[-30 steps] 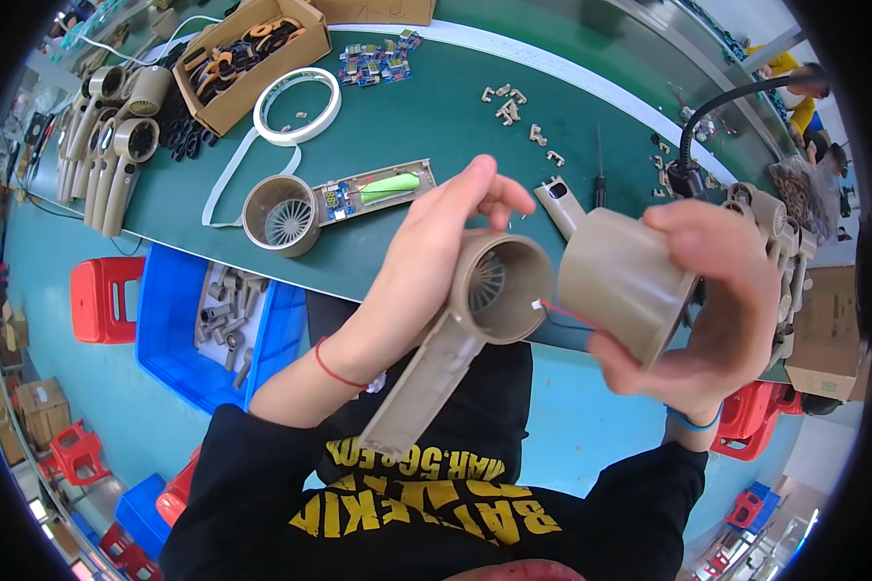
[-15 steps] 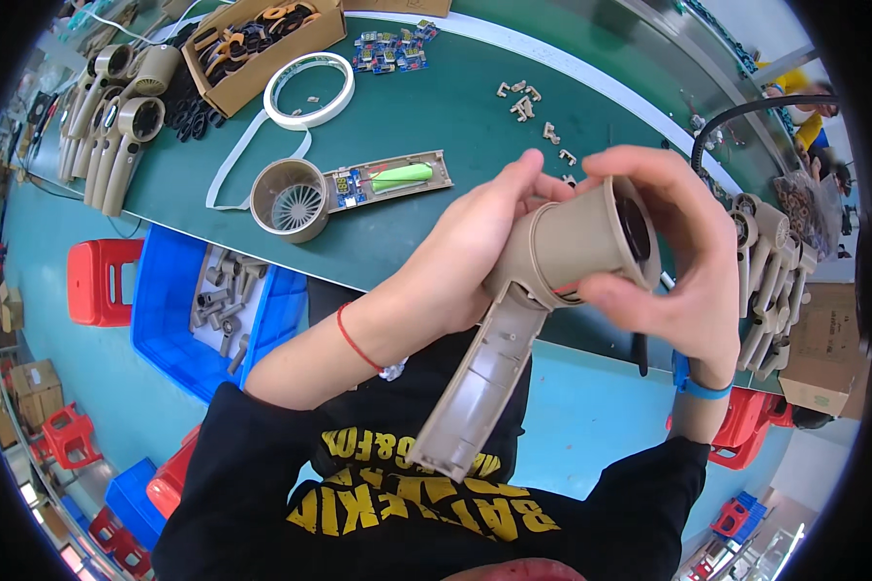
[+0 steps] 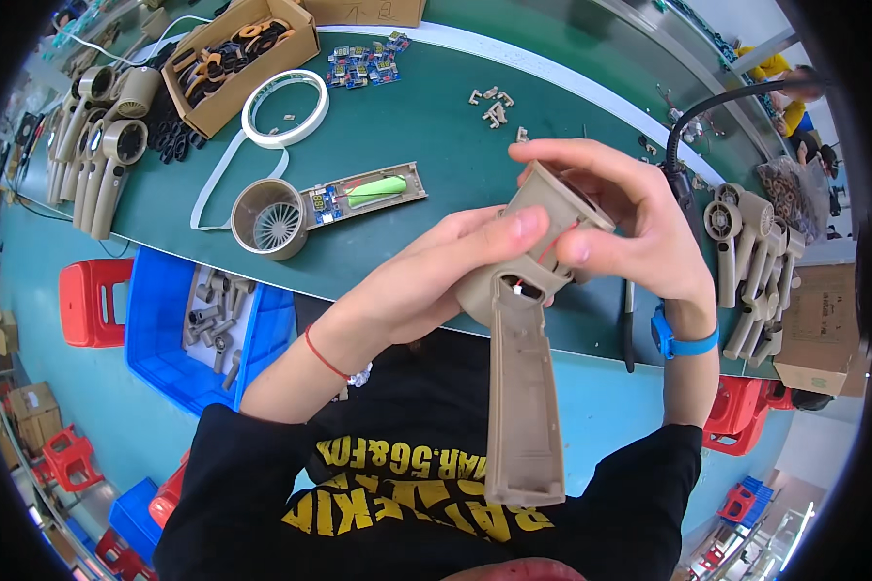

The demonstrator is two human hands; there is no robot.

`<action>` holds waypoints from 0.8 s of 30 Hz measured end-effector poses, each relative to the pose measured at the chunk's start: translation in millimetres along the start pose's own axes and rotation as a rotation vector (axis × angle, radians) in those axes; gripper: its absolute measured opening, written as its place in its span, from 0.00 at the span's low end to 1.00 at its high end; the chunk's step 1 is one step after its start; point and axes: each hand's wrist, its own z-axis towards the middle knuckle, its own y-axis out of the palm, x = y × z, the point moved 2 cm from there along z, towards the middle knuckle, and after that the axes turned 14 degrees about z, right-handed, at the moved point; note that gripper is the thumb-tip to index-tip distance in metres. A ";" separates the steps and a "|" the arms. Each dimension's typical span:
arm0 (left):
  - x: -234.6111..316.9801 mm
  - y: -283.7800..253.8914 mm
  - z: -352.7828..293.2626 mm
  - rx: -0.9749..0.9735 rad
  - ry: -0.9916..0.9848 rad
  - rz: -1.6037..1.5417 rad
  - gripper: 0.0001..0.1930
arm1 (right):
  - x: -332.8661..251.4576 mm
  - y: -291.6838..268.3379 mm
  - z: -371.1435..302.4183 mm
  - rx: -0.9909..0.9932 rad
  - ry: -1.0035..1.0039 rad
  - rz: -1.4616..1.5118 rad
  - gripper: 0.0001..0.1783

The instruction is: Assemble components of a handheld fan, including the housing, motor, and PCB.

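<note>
At centre frame my left grip (image 3: 436,281) and right grip (image 3: 630,223) both clasp the tan fan housing (image 3: 523,387), fingers hiding its head, while upper left a cardboard box (image 3: 237,58) holds dark rings.

Person in a black T-shirt (image 3: 426,484) with yellow lettering, red string bracelet (image 3: 325,356) on left wrist, blue watch (image 3: 683,339) on right.

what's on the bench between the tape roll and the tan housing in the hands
In the head view, an open half-shell with a round grille, circuit board and green battery lies between the tape roll and the held tan housing.
</note>
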 end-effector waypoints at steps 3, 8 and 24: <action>-2.9 -1.2 -1.4 0.007 -0.053 -0.059 0.33 | 2.5 -0.7 0.1 0.018 0.089 0.041 0.38; 0.0 -8.0 -5.5 -0.045 -0.086 -0.093 0.34 | 5.9 4.8 -0.8 0.006 0.036 0.033 0.41; -5.0 -37.4 -16.8 0.144 0.164 -0.071 0.37 | 42.7 -29.2 -39.9 0.551 0.117 -0.866 0.15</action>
